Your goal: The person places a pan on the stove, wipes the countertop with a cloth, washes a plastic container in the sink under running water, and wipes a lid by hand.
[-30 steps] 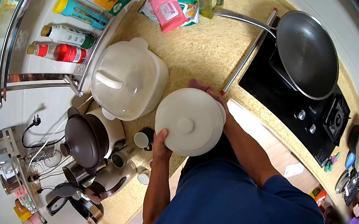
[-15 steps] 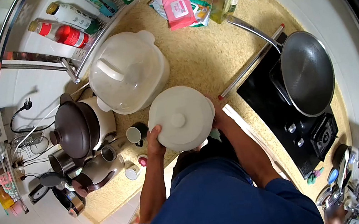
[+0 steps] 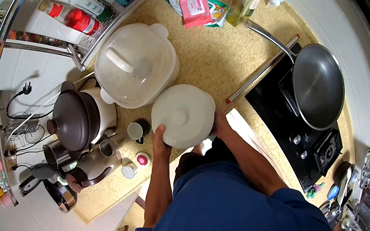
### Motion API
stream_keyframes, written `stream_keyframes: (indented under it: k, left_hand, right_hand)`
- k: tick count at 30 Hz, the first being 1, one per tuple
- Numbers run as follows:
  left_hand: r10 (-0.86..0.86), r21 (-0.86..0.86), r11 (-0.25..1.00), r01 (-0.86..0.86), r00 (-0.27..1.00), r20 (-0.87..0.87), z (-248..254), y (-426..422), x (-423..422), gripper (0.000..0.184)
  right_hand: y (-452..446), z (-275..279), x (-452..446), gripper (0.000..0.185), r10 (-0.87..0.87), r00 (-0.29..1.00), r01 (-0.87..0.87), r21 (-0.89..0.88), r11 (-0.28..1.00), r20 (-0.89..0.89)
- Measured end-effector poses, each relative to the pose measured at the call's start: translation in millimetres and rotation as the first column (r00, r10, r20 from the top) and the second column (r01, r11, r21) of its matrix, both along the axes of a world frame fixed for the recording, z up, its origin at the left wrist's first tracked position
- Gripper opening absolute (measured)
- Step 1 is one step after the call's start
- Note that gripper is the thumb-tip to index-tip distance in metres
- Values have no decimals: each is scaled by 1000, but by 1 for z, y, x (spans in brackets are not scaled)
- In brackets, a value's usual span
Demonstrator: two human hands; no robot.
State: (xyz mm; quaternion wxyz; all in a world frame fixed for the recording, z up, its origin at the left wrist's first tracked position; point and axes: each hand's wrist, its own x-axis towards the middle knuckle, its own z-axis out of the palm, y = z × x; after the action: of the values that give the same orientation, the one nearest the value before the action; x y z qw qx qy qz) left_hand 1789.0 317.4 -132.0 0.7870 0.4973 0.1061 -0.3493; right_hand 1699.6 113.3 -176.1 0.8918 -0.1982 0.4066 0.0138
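A round white lidded pot (image 3: 183, 115) with a knob on its lid is between my two hands, near the counter's front edge. My left hand (image 3: 160, 142) grips its left side, thumb up on the lid's rim. At the pot's right side my right hand (image 3: 218, 124) holds on, its fingers partly hidden behind the pot. Just behind stands a large translucent lidded container (image 3: 140, 69). To the left is a dark mug (image 3: 138, 129) with a pale inside.
At the left stand a brown-lidded cooker (image 3: 72, 122), a jug (image 3: 93, 168) and small jars (image 3: 142, 159). On the right, a wok (image 3: 319, 87) rests over the black stove (image 3: 289, 148). Oil bottles (image 3: 241, 7) and a pink wipes pack (image 3: 195, 7) are at the back.
The view has shifted and turned. Both hands still hold the white pot, which now appears slightly closer to the translucent container. The purplish cloth seen earlier by my right hand no longer shows.
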Motion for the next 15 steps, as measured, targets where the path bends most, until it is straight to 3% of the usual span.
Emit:
stream_keyframes:
  k: [7, 13, 15]
  left_hand:
    - [-16, 32, 999, 16, 1000, 18, 5, 3, -1, 77]
    - [-123, 51, 991, 121, 992, 38, 3, 10, -8, 78]
    - [-149, 26, 989, 148, 988, 30, 5, 9, -14, 78]
  right_hand:
    - [16, -56, -14, 58, -106, 991, 116, -111, 987, 87]
    - [16, 24, -24, 45, -155, 987, 155, 1, 988, -32]
    - [25, 2, -35, 53, -198, 980, 195, -82, 977, -28]
